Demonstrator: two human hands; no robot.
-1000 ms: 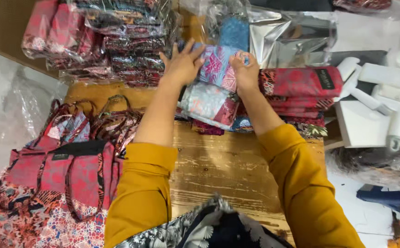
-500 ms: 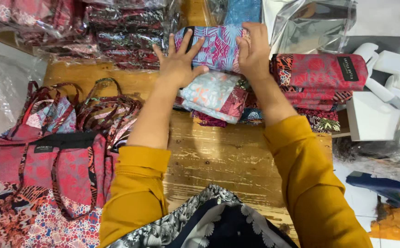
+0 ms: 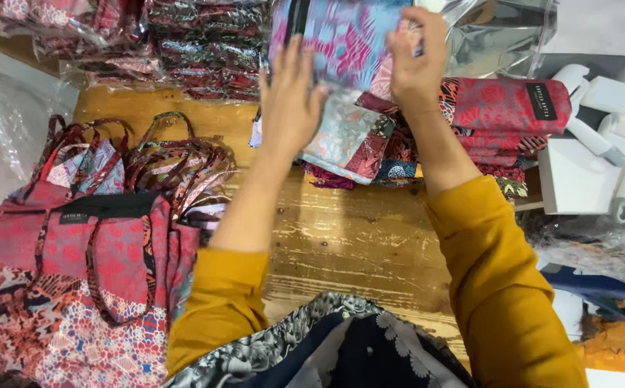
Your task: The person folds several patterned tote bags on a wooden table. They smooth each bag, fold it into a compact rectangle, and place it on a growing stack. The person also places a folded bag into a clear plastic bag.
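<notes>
A blue and pink patterned fabric piece (image 3: 348, 43) lies at the far middle of the wooden table (image 3: 355, 237), on top of a stack of folded patterned cloths (image 3: 348, 140). My left hand (image 3: 291, 100) rests flat on its left part with fingers spread. The right edge of the piece is pinched by my right hand (image 3: 417, 57). A clear plastic bag (image 3: 499, 36) sits just behind and to the right of the piece. Both my sleeves are mustard yellow.
Red patterned tote bags (image 3: 90, 244) with handles pile at the left. Packed fabric bundles in plastic (image 3: 147, 39) line the far left. Folded red cloths (image 3: 506, 115) stack at the right, beside white boxes (image 3: 600, 165). Crumpled plastic (image 3: 11, 108) lies at far left.
Both hands have moved the blue and pink piece farther up and away over the stack. The view has tilted down and closer.
</notes>
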